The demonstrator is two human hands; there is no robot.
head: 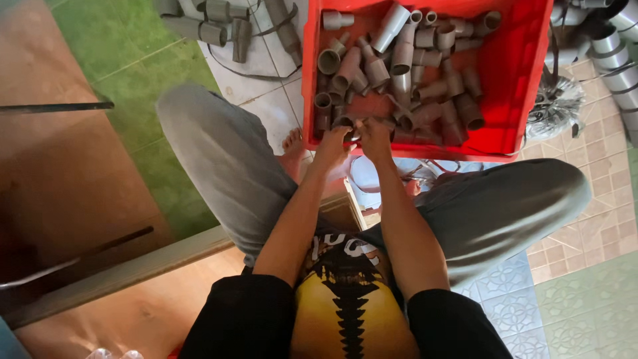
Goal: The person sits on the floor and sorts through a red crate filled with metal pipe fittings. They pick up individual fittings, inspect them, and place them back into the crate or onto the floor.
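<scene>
Down between the knees, both hands meet right at the near rim of a red plastic crate [525, 80]. Left hand [334, 145] and right hand [373, 136] are pressed close together, fingers curled around a small grey pipe fitting [352, 133], and it looks like both are pinching it, though the piece is mostly hidden, so I can't make out its shape. It sits just over the crate's front edge, touching or nearly touching the pile inside.

That crate is a shallow rectangular bin, bright red, loaded with loose grey pipe fittings [399, 66]: short tapered reducer-type sleeves, lying every which way, some on end with the open mouths up. No labels on the crate that I can see.

Past the crate's far left corner there's another heap of grey fittings [219, 23] on the tiled floor [585, 219], with a thin dark strap looped around them. Off to the right, a stack of lighter grey pipe pieces [615, 46] with dark bands, and a silvery tangled bundle [555, 106] just beside the crate's right wall.

Person's seated, grey trousers, a bare foot [292, 149] showing next to the crate's near left corner. Brown wooden board [73, 173] on the left.
</scene>
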